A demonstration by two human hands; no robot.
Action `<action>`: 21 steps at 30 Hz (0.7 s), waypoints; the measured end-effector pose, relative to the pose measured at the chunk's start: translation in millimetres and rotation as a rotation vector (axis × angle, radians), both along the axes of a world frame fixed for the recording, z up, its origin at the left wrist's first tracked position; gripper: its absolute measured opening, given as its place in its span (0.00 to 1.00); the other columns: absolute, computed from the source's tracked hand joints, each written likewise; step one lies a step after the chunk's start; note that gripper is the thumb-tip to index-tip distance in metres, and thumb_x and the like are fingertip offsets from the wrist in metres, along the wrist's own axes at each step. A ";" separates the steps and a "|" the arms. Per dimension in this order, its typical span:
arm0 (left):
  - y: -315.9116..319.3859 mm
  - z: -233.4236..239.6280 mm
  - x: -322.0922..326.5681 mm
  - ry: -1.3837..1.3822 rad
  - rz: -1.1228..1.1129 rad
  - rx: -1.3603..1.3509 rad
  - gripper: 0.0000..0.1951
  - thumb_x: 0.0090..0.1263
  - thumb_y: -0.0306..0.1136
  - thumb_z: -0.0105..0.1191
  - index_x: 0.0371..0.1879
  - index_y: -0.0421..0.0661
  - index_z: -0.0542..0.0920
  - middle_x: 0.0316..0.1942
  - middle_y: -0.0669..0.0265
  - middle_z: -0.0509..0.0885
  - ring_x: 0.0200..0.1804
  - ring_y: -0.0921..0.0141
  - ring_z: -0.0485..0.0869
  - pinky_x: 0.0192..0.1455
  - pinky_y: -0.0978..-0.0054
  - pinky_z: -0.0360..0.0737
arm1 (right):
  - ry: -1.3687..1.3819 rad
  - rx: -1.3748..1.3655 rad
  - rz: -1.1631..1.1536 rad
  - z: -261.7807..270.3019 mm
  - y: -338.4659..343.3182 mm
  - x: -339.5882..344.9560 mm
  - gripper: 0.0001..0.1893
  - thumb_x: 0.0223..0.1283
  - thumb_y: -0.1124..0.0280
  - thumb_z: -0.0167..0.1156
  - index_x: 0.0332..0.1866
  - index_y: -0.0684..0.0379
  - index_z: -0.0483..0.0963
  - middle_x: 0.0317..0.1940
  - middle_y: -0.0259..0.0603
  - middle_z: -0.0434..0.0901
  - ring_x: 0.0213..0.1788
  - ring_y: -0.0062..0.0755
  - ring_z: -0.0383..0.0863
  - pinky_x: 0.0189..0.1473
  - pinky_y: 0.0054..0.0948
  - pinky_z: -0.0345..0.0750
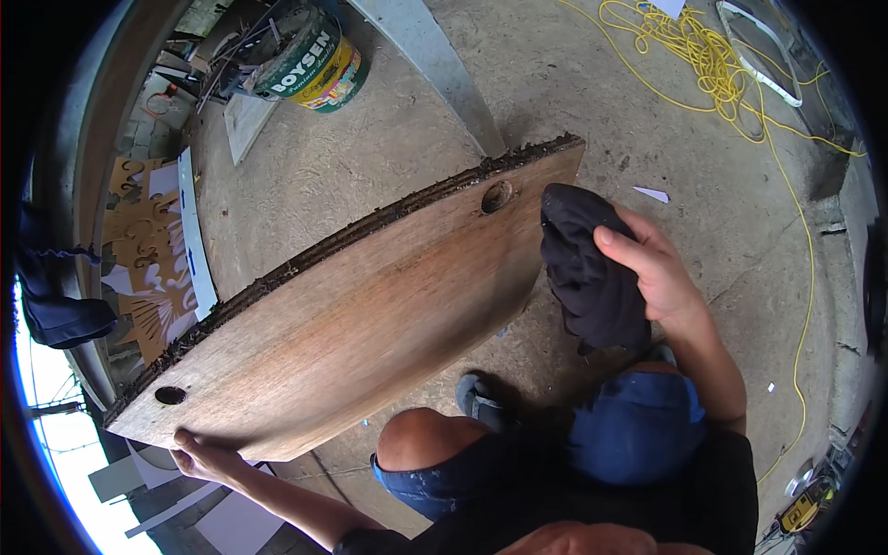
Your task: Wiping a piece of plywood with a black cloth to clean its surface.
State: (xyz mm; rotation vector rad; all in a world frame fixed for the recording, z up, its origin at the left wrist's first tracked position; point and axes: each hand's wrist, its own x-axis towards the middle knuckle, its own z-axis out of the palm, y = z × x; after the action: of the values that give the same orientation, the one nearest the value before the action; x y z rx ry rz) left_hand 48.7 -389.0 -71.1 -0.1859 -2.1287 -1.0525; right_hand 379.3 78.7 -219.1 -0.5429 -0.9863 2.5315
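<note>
A wooden board point(333, 298) with two round holes stretches slantwise in front of me. Its far long edge point(388, 211) is dark and rough, with crumbly bits along it. My left hand point(201, 458) grips the near left corner, thumb on the face and fingers underneath. In my right hand point(649, 267) is a bunched black cloth point(590, 270), held beside the board's right end. The cloth overlaps that end in view; whether it touches the wood I cannot tell. What supports the board from below is hidden.
A grey metal leg point(444, 62) rises beyond the board. Near it stands a Boysen paint bucket point(312, 62) full of scraps. Yellow cord point(714, 69) lies tangled on the concrete floor point(728, 208). Cut-out sheets point(149, 243) lean at left; a yellow tool point(805, 510) lies lower right.
</note>
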 end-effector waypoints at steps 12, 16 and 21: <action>9.7 9.8 7.2 0.052 -0.063 -0.013 0.29 0.69 0.56 0.61 0.48 0.38 0.82 0.41 0.60 0.82 0.44 0.65 0.80 0.49 0.61 0.76 | -0.072 0.475 0.053 8.1 -12.5 -27.1 0.23 0.76 0.67 0.56 0.70 0.68 0.69 0.44 0.33 0.82 0.42 0.18 0.78 0.47 0.24 0.78; 20.3 18.4 12.4 0.052 -0.077 -0.083 0.30 0.67 0.58 0.65 0.47 0.38 0.82 0.39 0.62 0.82 0.42 0.67 0.79 0.48 0.64 0.76 | -0.216 0.710 -0.062 15.4 -21.0 -35.6 0.24 0.76 0.66 0.56 0.69 0.70 0.69 0.37 0.35 0.81 0.41 0.16 0.78 0.45 0.23 0.78; 22.7 17.7 2.2 0.005 -0.063 -0.086 0.28 0.68 0.57 0.65 0.44 0.39 0.82 0.39 0.62 0.83 0.42 0.68 0.80 0.47 0.65 0.77 | -0.340 1.107 0.078 9.4 -0.2 -38.4 0.24 0.70 0.70 0.59 0.70 0.62 0.70 0.34 0.36 0.81 0.33 0.25 0.81 0.35 0.29 0.80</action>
State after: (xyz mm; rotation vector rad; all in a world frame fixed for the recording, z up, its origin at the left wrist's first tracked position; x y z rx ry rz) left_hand 50.9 -366.3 -53.3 -0.2979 -2.1773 -0.9962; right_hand 340.9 78.4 -209.8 -0.5583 -2.2754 1.5491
